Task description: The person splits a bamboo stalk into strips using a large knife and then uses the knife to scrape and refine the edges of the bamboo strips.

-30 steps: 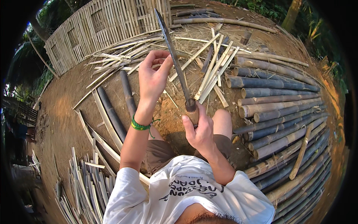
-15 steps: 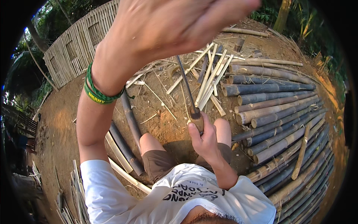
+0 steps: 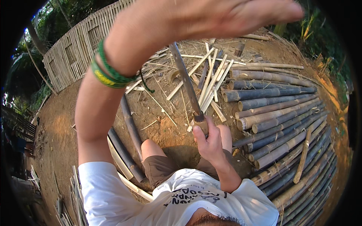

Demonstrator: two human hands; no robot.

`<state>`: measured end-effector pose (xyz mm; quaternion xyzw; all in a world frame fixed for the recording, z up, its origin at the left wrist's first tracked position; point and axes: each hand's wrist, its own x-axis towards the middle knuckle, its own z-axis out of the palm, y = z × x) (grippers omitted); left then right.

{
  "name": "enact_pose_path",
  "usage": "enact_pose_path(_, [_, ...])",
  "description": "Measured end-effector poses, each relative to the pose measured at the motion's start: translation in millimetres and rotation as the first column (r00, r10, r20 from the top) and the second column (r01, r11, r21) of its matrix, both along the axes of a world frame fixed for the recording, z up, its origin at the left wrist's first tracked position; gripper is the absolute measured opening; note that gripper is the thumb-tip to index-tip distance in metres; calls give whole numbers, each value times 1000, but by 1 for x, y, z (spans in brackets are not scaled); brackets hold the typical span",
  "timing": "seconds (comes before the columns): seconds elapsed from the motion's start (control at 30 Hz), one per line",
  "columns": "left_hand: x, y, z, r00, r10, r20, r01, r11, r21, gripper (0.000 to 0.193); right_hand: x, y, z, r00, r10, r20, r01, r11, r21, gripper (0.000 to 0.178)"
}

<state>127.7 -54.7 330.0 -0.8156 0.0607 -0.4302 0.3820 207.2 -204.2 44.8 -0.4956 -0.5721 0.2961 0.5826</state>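
Note:
My right hand (image 3: 212, 145) is wrapped round the wooden handle (image 3: 201, 126) of a machete, thumb along its side. The machete's long dark blade (image 3: 184, 77) points away from me and slightly left, its far end hidden behind my raised left hand. Close to the camera, my left hand (image 3: 226, 19) stretches across the top of the view, open and holding nothing that I can see; part of it is cut off by the upper edge. A green woven band (image 3: 109, 77) circles that wrist. Split pale bamboo strips (image 3: 213, 79) lie crossed on the ground beyond the blade.
Many dark bamboo poles (image 3: 279, 124) lie in rows on my right. Bamboo pieces (image 3: 130, 152) rest beside my left knee. More thin strips (image 3: 73, 192) are piled at lower left. A bamboo slat fence (image 3: 75, 49) stands at the far left on bare earth.
My left hand has shifted to the right across the top. The machete blade has turned, showing more of its flat side, and its far end leans more to the left.

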Motion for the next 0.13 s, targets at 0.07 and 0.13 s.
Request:
enact_pose_path(0.07, [0,31,-37,966,170,-195,-208,959,-193,74,-4,-1,0,999,36,-20,-37,998,-53,40])
enact_pose_path(0.13, [3,45,-56,923,225,-313,-319,902,-291,76,0,-1,9,995,73,-64,-83,982,-168,42])
